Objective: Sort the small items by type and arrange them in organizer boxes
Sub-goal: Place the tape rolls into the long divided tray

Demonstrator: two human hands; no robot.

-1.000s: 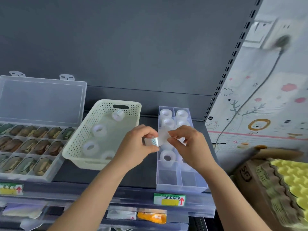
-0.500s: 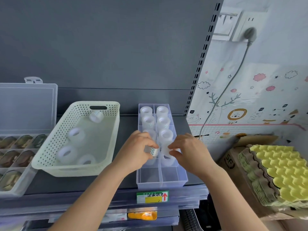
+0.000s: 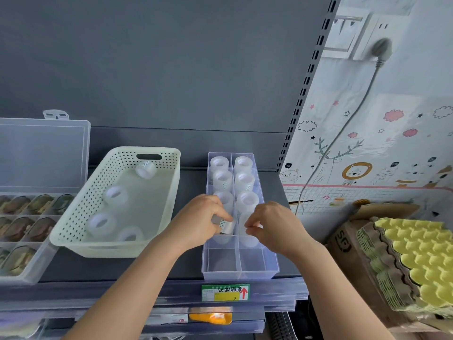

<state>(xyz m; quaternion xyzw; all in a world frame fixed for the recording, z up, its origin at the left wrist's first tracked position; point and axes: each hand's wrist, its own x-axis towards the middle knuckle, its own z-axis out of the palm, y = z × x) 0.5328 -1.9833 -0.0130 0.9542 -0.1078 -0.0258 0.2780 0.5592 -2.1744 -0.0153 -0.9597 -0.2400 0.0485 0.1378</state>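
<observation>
Left hand [image 3: 196,223] fingers pinching tape roll [image 3: 227,227] over clear organizer [image 3: 241,274]; right hand [image 3: 277,227] fingers curled, hold unclear; basket [image 3: 81,209] alongside.

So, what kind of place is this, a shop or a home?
Probably a shop: a green and yellow price label with a red arrow, a slotted black shelving upright, and clear tape rolls sorted in a clear divided plastic box.

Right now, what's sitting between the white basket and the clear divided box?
In the head view, only a strip of dark shelf separates the basket and the box; nearer the camera the left hand, gripping a tape roll, crosses it.
</observation>
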